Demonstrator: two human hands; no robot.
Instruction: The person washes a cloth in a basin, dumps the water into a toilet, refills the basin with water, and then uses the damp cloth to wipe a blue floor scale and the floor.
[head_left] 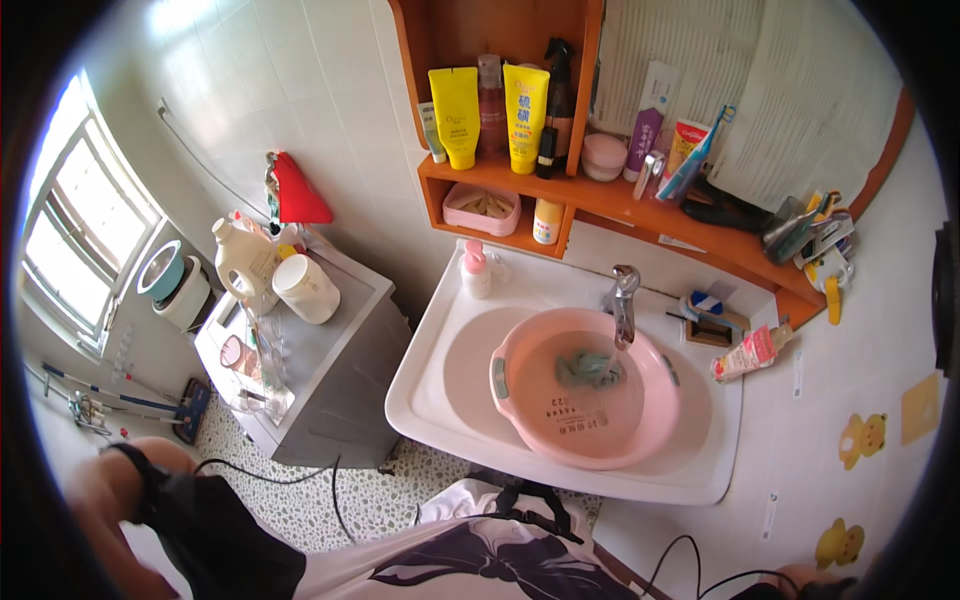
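Observation:
A pink plastic basin with grey-green handles sits in the white washbasin. Water fills part of it, and a wet greenish cloth lies in the water beneath the chrome faucet. A thin stream seems to run from the spout. Neither of my hands shows. My left arm, with a black band and dark fabric about it, is bent at the lower left. Only a sliver of my right arm appears at the lower right edge. Both arms are apart from the basin.
A pink pump bottle and a pink tube stand on the washbasin's edges. Above is an orange shelf with toiletries. At left, a grey washing machine carries a white jug and tub. Black cables hang near me.

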